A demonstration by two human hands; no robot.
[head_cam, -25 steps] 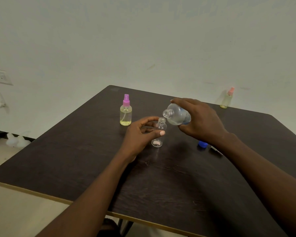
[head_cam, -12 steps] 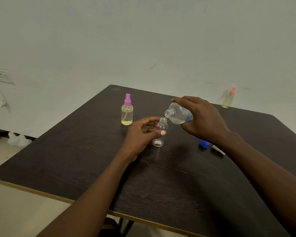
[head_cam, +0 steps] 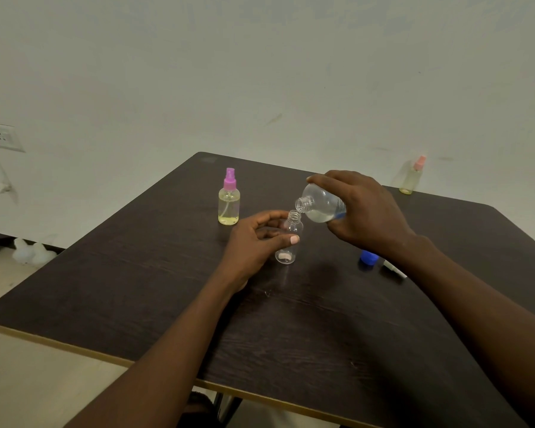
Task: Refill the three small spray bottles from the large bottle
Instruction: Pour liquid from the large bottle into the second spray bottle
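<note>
1. Markings. The large bottle (head_cam: 320,205) shows a strip of blue label at the edge of the right hand (head_cam: 365,211). The hand covers most of it, and its text cannot be read. The small open bottle (head_cam: 289,239) is clear and plain.

2. Large bottle. The right hand grips it from above, fingers and thumb curled round the body. The long axis lies near horizontal. The uncapped neck points toward the left hand (head_cam: 254,245) and slightly down. Its mouth sits just above and beside the mouth of the small open bottle. Clear liquid lies in the lower side of the body.

3. Small open bottle. It stands upright on the table (head_cam: 136,288), long axis vertical. The left hand holds it, thumb in front and fingers curled behind.

4. Other items. A purple-capped spray bottle (head_cam: 228,200) stands upright beyond the left hand. A pink-capped spray bottle (head_cam: 412,177) stands well beyond the right hand. A blue cap (head_cam: 368,257) lies just beside the right wrist.
</note>
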